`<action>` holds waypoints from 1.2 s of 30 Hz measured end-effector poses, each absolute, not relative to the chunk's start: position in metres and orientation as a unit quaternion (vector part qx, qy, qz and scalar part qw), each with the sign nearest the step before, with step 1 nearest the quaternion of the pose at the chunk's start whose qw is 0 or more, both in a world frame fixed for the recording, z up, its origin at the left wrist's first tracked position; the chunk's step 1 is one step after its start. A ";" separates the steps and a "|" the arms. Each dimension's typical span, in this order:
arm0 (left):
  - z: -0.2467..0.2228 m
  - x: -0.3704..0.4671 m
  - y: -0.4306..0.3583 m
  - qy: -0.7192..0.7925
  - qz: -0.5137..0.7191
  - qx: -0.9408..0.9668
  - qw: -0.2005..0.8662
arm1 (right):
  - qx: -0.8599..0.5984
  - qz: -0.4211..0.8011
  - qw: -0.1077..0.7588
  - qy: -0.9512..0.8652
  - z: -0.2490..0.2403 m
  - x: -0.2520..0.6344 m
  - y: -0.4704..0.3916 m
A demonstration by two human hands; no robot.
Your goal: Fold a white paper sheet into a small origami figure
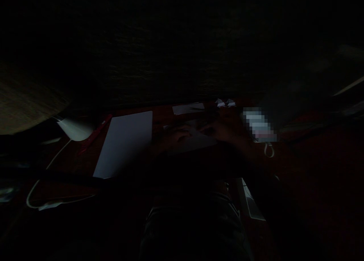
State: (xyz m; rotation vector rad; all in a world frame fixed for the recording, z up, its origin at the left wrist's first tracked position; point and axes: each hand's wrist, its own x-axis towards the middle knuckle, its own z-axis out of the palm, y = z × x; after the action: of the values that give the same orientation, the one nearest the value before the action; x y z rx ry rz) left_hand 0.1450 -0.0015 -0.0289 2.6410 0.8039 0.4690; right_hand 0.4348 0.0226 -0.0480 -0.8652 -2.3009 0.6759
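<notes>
The scene is very dark. A pale sheet of paper (pixel 196 141) lies on a reddish-brown table between my hands. My left hand (pixel 174 137) rests over its left part, fingers somewhat bent and apart. From the right, my right hand (pixel 217 130) reaches over the sheet's upper right with its fingers stretched inward. Both hands look open on the paper, though shadow hides the fingertips' exact contact. Just beyond them is a smaller pale paper strip (pixel 184 109) with a thin dark pointed object (pixel 196 108) across it, perhaps scissors.
A larger white sheet (pixel 127 139) lies to the left, beside a long red object (pixel 98 130) and a white object with a cord (pixel 75 128). Two small folded paper pieces (pixel 220 102) stand at the back. A lit, pixelated device (pixel 260 124) with a white cable (pixel 269 150) is on the right.
</notes>
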 end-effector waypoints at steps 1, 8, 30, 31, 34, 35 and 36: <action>-0.029 0.145 -0.002 0.283 0.163 0.930 0.169 | -0.321 0.255 0.289 -0.865 -0.047 0.436 0.023; -0.030 0.148 -0.003 0.279 0.173 0.933 0.148 | -0.322 0.248 0.275 -0.872 -0.045 0.439 0.026; -0.029 0.148 -0.003 0.285 0.176 0.931 0.146 | -0.472 0.234 0.127 -0.841 -0.006 0.445 0.002; -0.029 0.148 -0.003 0.285 0.177 0.930 0.148 | -0.474 0.235 0.118 -0.840 -0.007 0.447 0.002; -0.030 0.148 -0.003 0.282 0.173 0.931 0.152 | -0.469 0.230 0.125 -0.843 -0.010 0.453 0.002; -0.030 0.148 -0.002 0.281 0.172 0.932 0.153 | -0.466 0.226 0.135 -0.845 -0.011 0.453 0.002; -0.029 0.148 -0.002 0.282 0.171 0.931 0.155 | -0.462 0.221 0.147 -0.846 -0.011 0.453 0.001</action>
State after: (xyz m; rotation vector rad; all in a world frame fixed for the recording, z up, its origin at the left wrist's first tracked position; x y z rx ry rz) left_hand 0.1482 -0.0022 -0.0295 2.6688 0.8067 0.4890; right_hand 0.4529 0.0008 -0.0113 -1.3300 -2.4351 0.6372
